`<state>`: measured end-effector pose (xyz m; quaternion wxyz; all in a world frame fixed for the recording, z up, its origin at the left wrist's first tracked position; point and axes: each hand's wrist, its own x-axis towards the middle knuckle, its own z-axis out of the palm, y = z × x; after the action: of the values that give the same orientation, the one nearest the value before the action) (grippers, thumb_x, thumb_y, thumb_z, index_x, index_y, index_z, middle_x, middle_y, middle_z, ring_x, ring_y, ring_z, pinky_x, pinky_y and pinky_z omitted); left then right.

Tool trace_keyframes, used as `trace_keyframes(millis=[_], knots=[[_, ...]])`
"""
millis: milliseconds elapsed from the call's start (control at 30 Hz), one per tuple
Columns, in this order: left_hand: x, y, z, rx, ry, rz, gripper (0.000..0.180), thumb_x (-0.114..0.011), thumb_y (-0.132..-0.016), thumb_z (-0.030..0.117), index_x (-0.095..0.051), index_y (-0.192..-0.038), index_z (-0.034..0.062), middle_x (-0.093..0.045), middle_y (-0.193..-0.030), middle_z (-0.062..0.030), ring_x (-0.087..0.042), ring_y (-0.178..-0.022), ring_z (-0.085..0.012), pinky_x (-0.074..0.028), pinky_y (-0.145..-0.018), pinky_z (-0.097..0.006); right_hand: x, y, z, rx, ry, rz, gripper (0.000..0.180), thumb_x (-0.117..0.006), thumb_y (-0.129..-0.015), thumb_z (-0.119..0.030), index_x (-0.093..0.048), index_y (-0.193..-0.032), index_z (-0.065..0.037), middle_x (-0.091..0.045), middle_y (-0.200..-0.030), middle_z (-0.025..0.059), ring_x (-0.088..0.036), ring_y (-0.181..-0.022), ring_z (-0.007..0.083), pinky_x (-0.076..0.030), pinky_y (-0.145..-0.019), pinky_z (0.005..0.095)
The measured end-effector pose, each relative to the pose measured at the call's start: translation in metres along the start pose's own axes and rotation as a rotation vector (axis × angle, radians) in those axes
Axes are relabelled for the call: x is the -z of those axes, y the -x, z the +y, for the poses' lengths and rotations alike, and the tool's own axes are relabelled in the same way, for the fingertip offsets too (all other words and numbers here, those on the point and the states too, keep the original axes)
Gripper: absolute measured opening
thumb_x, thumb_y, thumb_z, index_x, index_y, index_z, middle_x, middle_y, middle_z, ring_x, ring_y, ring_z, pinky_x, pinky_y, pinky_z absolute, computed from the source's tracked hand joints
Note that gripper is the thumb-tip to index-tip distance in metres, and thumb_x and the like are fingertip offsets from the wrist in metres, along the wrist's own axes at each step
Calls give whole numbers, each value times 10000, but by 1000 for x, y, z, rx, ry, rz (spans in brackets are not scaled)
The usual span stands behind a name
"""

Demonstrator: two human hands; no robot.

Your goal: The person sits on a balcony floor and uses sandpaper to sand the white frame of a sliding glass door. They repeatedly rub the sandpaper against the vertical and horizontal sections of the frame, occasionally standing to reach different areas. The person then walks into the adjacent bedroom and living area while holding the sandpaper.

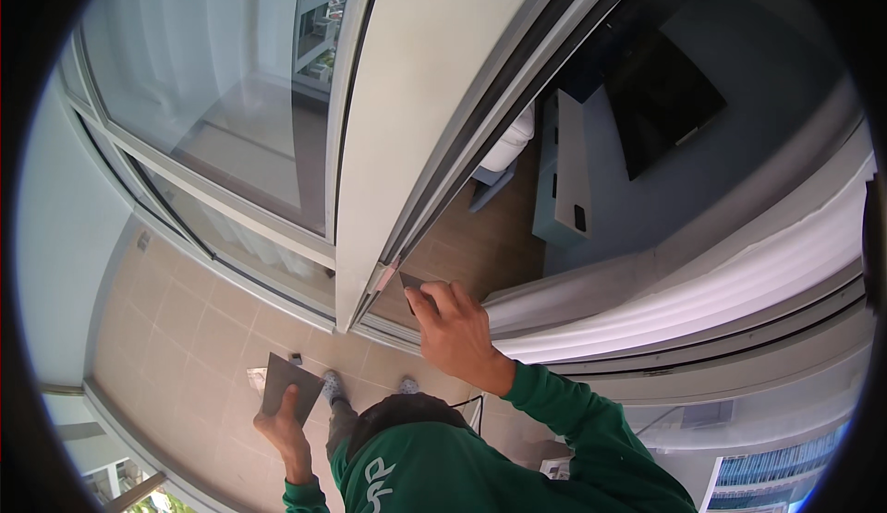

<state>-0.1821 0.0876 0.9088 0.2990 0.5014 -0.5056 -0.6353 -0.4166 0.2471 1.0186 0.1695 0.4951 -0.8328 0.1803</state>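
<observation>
The right hand is raised against the lower edge of the sliding door frame, fingers curled down over a small dark flat tool whose tip is pressed to the frame's edge; it looks like a scraper, though most of it is hidden by the fingers. The frame's long axis runs up and away from that hand, slanting to the upper right. The left hand hangs well below and left of the frame, closed on the edge of a flat grey trowel plate held over the tiled floor, so the right hand is much the nearer.
</observation>
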Motion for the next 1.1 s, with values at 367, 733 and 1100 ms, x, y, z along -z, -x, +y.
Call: trace_keyframes(millis=[367, 733, 1100], knots=[[2, 6, -4, 3, -31, 6, 326, -740, -818, 132, -694, -1016, -123, -707, -899, -113, -620, -799, -187, -492, -743, -326, -14, -10, 4, 48, -14, 19, 330, -669, -747, -11, -682, -1076, -31, -565, -1002, 77, -562, -829, 280, -506, -620, 391], [-6, 36, -13, 36, 14, 110, 316, -738, -817, 119, -696, -1015, -124, -699, -884, -103, -618, -788, -180, -495, -727, -321, -46, 47, 64, -578, -1012, 165, 254, -647, -948, -112, -673, -1196, -68, -659, -1018, -1, -565, -829, 78, -471, -753, 261], [-33, 104, -18, 30, -36, 232, 249, -740, -784, 50, -702, -959, -123, -695, -867, -113, -616, -730, -180, -500, -692, -320, -99, 46, 58, -573, -1385, 309, 267, -634, -960, -88, -664, -1218, -26, -658, -1098, 27, -567, -981, 96, -446, -865, 238]])
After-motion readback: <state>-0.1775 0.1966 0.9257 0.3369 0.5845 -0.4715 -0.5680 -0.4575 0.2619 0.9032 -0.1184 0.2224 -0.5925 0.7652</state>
